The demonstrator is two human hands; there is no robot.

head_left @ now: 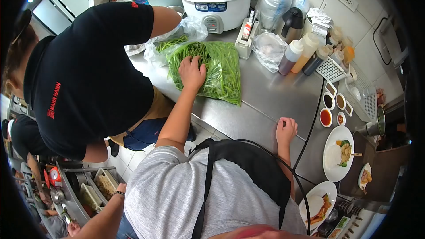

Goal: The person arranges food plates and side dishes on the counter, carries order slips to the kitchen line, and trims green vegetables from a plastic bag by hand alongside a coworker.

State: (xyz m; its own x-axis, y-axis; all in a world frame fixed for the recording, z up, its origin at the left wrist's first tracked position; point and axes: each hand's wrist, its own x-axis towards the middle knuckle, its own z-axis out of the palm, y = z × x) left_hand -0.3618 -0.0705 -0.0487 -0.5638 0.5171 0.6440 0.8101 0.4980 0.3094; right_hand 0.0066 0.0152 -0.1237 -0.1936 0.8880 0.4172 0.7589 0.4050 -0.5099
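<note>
My left hand reaches forward onto a large clear plastic bag of green stalks; its fingers are spread at the bag's opening, over the darker tips of the greens. On the steel counter to the right rests my right hand, its fingers curled in; whether anything small is inside cannot be made out. A second, thinner plastic bag with some greens lies behind and left of the big bag, close to a co-worker's arm.
A co-worker in a black shirt stands close on the left. A rice cooker and sauce bottles line the back. Sauce cups, a plate with rice and a black cable are at right.
</note>
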